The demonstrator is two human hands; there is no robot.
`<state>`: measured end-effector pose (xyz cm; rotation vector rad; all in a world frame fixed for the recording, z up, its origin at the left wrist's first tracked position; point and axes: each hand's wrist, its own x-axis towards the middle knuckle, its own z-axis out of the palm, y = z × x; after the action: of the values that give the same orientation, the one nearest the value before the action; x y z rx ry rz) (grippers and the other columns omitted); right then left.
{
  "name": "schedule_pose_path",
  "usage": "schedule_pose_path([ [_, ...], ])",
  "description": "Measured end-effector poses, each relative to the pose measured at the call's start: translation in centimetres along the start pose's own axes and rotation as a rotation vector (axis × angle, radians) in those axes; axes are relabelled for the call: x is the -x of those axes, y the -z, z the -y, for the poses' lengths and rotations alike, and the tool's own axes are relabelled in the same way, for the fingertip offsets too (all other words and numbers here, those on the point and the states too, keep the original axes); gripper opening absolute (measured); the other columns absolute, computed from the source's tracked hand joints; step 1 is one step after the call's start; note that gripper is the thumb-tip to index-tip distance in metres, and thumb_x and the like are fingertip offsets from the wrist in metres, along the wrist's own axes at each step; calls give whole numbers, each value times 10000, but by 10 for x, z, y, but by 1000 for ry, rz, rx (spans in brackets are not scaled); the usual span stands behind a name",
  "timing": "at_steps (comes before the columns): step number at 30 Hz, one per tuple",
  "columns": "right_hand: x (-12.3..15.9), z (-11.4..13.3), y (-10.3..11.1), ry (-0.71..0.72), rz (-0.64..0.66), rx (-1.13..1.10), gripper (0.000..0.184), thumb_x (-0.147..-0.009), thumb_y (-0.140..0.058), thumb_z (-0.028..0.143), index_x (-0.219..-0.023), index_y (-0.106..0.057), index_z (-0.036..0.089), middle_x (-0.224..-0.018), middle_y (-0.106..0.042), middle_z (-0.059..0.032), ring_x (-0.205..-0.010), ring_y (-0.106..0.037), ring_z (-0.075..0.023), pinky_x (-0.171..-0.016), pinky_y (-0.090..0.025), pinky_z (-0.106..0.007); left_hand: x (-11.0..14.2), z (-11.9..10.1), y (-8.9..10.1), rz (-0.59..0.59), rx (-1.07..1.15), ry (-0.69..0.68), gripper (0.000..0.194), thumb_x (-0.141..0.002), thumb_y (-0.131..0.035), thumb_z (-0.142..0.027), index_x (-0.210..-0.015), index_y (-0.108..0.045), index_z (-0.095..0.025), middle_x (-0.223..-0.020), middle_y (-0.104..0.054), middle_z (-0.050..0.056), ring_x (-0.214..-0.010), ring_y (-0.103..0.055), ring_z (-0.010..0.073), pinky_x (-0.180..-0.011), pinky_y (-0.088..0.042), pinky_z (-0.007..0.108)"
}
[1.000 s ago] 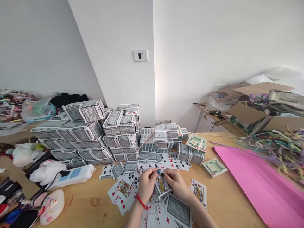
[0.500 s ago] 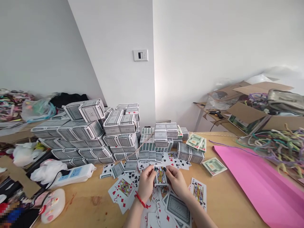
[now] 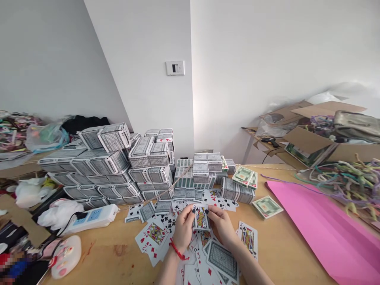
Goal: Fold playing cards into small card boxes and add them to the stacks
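Note:
Between my two hands is a playing card (image 3: 201, 218), a queen of clubs facing me. My left hand (image 3: 184, 224) pinches its left edge, thumb on the face. My right hand (image 3: 221, 225) grips the opposite edge the same way; whether more cards lie behind it I cannot tell. Below and around my wrists, loose playing cards (image 3: 204, 259) lie spread over the wooden table (image 3: 113, 253), some face up, some face down. A jack of clubs (image 3: 247, 239) sits beside my right forearm, and a jack of diamonds (image 3: 156, 233) left of my left hand.
Tall stacks of blocks made of folded cards (image 3: 103, 162) stand at the back left. Boxed decks (image 3: 267, 207) and a pink sheet (image 3: 308, 221) are on the right. A white power strip (image 3: 95, 218) lies left; a cardboard box (image 3: 314, 146) with cords is at far right.
The card between my hands has tipped so its queen face shows more fully. My fingers have shifted slightly on its edges. The surrounding cards look the same.

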<state>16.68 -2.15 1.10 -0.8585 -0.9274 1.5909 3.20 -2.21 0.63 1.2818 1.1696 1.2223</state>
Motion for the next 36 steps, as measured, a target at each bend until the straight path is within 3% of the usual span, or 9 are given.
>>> schedule_pose_path([
  [8, -1, -2, 4, -18, -21, 29, 178, -670, -536, 230, -769, -673, 171, -742, -666, -45, -662, -577, -193, -573, -424, -251, -2, 1, 0, -15, 269, 134, 148, -691, -526, -216, -696, -659, -153, -627, -609, 4, -575, -502, 127, -549, -397, 220],
  [13, -2, -3, 9, -29, -79, 55, 161, -645, -549, 221, -734, -674, 171, -731, -669, -50, -657, -567, -195, -587, -419, -258, 0, -4, 0, 30, 250, 182, 216, -672, -505, -201, -770, -692, -154, -580, -616, 1, -517, -493, 122, -501, -376, 218],
  [17, -3, -5, 10, -64, -139, 54, 137, -616, -570, 239, -695, -667, 182, -648, -646, -47, -563, -539, -179, -539, -409, -267, 1, -4, 0, -27, 117, 132, 230, -660, -486, -194, -738, -699, -153, -681, -668, 34, -623, -550, 161, -573, -408, 240],
  [21, 0, -2, 4, -54, -106, 25, 134, -635, -568, 284, -698, -644, 194, -644, -625, -41, -563, -534, -175, -527, -406, -263, 1, -6, -2, -77, 32, 71, 229, -649, -453, -216, -650, -674, -156, -740, -672, 57, -686, -569, 189, -612, -427, 260],
  [24, 1, -2, 1, -51, -55, 26, 199, -661, -536, 358, -723, -623, 189, -683, -616, -54, -607, -541, -181, -527, -410, -260, 1, -9, -2, -129, 33, 26, 211, -640, -439, -232, -601, -635, -163, -669, -632, 44, -608, -541, 166, -555, -410, 246],
  [26, 1, -4, 0, -89, -19, -9, 271, -691, -505, 433, -723, -604, 183, -626, -580, -37, -529, -507, -153, -479, -390, -249, 2, -10, -1, -144, 56, 11, 187, -643, -437, -232, -576, -599, -166, -601, -580, 19, -524, -487, 133, -504, -380, 229],
  [30, 1, -6, -1, -166, -29, 117, 383, -718, -487, 552, -608, -516, 186, -429, -389, 56, -349, -330, -88, -365, -267, -215, 5, -13, -1, -93, 69, -10, 155, -656, -431, -206, -571, -556, -170, -568, -516, -7, -497, -428, 109, -482, -343, 213],
  [36, 4, 0, -3, -87, 67, 327, 449, -686, -516, 610, -544, -424, 193, -446, -294, 79, -382, -245, -70, -376, -214, -207, 7, -15, -2, -53, 7, -40, 144, -663, -407, -203, -583, -524, -177, -594, -508, -6, -551, -439, 124, -529, -344, 222],
])
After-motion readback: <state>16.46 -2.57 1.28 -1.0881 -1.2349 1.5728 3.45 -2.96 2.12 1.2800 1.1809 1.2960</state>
